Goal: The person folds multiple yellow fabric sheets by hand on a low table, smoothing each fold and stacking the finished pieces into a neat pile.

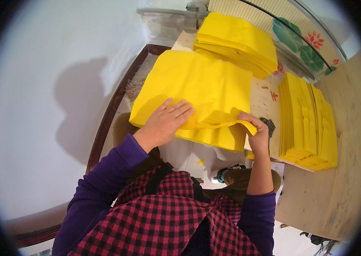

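Observation:
A stack of yellow fabric sheets [201, 83] lies in front of me, its near part hanging past the table edge. My left hand [164, 121] rests flat on top near the front left, fingers stretched out. At the near right corner my right hand [257, 131] pinches several sheet edges between thumb and fingers, and that corner curls up. More yellow sheets hang below the lifted ones. Just beside my right hand is a dark grey crumpled lump [269, 126], whose kind I cannot make out.
Behind lies another yellow stack [236, 40]; a thick bundle of yellow sheets [308, 123] stands at the right. A glass jar [192, 18] is at the back left. A wooden board [338, 187] is on the right, a white wall [61, 55] on the left.

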{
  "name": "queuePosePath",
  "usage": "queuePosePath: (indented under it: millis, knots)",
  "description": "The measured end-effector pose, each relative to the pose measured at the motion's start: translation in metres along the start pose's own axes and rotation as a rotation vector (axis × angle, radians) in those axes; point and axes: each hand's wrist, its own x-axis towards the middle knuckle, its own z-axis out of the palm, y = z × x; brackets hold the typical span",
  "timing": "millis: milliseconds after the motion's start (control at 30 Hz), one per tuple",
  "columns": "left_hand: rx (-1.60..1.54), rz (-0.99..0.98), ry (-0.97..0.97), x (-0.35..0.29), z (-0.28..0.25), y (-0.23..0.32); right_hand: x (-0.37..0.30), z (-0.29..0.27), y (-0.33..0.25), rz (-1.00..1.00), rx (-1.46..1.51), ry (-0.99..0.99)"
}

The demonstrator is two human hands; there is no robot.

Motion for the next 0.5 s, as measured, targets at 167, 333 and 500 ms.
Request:
queuePosePath:
  millis: [167,333,500]
  knots:
    - [0.041,0.033,-0.033,-0.004,0.001,-0.014,0.003,0.002,0.020,-0.076,-0.010,-0.047]
    - [0.027,0.040,-0.047,-0.004,0.004,-0.013,-0.002,0.002,0.038,-0.085,0.106,-0.060]
    - [0.055,0.042,-0.038,-0.017,-0.008,-0.025,-0.002,-0.001,0.039,-0.097,0.085,-0.075]
